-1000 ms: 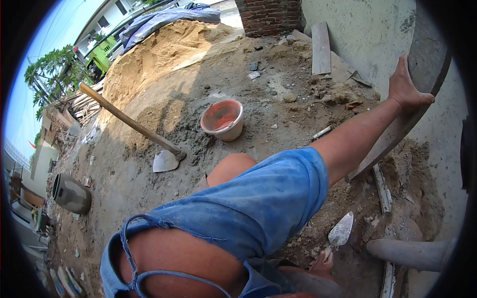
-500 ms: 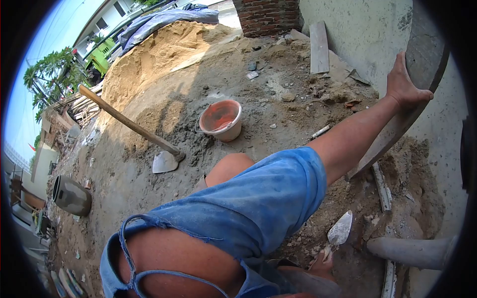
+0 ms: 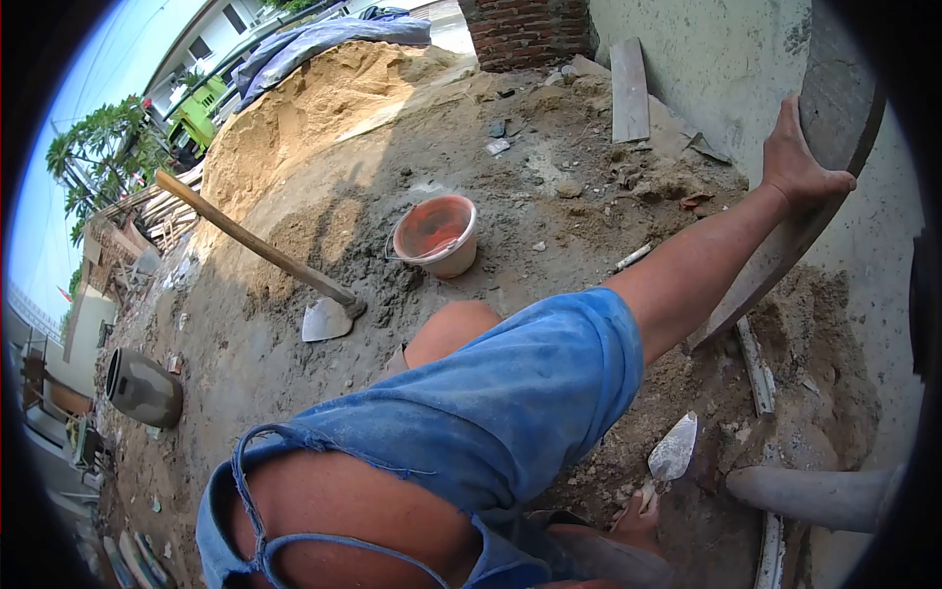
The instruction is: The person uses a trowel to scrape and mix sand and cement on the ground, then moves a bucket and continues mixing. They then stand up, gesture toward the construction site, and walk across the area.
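Note:
My left hand (image 3: 800, 162) is at the far end of my outstretched arm, braced against a long grey plank (image 3: 842, 108) that leans along the wall. Its thumb and fingers are spread around the plank's edge. Low in the view, my right hand (image 3: 638, 525) is closed around the handle of a trowel (image 3: 674, 449), partly hidden by my clothing. The trowel's blade, smeared with mortar, points up and away from me over the soil. Beside it, a grey pipe (image 3: 814, 498) juts out from the wall.
A white bucket (image 3: 437, 236) with an orange inside stands by wet mortar (image 3: 378, 260). Near it rests a hoe (image 3: 260, 240) with a wooden handle. A dark container (image 3: 145, 388) lies left; a sand pile (image 3: 314, 108) and brick column (image 3: 530, 34) are behind. A short board (image 3: 630, 90) leans back right.
Almost nothing differs. The view has shifted very slightly; both hands keep their places on the plank and the trowel.

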